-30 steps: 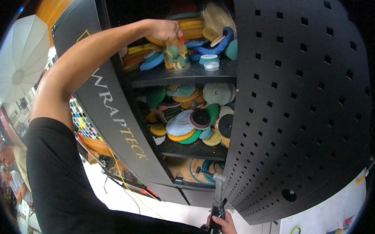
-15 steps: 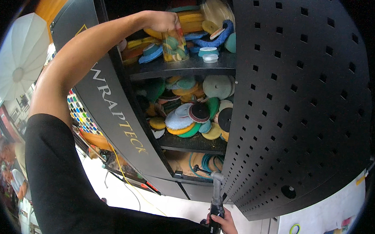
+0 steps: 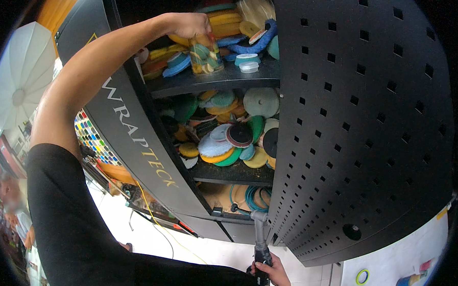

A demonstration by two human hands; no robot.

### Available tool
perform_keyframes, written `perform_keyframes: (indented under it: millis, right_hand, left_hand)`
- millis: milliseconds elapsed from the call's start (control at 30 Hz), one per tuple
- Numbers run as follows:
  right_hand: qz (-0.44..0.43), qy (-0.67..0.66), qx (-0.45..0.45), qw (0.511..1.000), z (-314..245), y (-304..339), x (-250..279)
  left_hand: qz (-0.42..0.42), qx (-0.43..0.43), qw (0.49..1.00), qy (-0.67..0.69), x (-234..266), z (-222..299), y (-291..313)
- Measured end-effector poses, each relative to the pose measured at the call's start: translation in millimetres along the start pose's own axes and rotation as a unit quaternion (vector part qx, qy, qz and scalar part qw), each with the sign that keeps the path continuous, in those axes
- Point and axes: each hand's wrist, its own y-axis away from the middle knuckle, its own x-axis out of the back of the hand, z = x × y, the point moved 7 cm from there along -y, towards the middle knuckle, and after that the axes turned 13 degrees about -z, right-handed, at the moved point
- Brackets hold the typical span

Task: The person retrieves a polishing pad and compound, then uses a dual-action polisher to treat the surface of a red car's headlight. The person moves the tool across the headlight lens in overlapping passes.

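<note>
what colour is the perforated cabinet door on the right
Black, matte, dotted with small square holes; the perforated cabinet door shows plainly in the head view.

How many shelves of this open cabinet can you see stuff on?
3: the top shelf under the left hand holding a jar, the middle shelf of round pads, the bottom one with coiled hose. Others may be hidden.

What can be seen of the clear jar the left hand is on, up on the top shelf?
The clear jar looks like see-through plastic or glass, roughly cylindrical, packed with small foam pads in orange, yellow and teal. It stands about upright near the front edge of the top shelf of the open black cabinet. The left hand covers its top from above, so any lid is hidden. Loose polishing pads lie close on its left and two small white caps sit to its right, apart from it.
</note>
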Motion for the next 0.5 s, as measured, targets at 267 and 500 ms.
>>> perform_keyframes:
  millis: [267, 500]
  right_hand:
    - [-0.011, 0.010, -0.002, 1.000, 0, -4, 3]
    - [-0.013, 0.014, -0.013, 1.000, -1, -6, 0]
  left_hand:
    - [0.035, 0.046, 0.993, -0.108, 12, 16, 8]
    - [0.044, 0.140, 0.986, -0.081, 11, 6, 14]
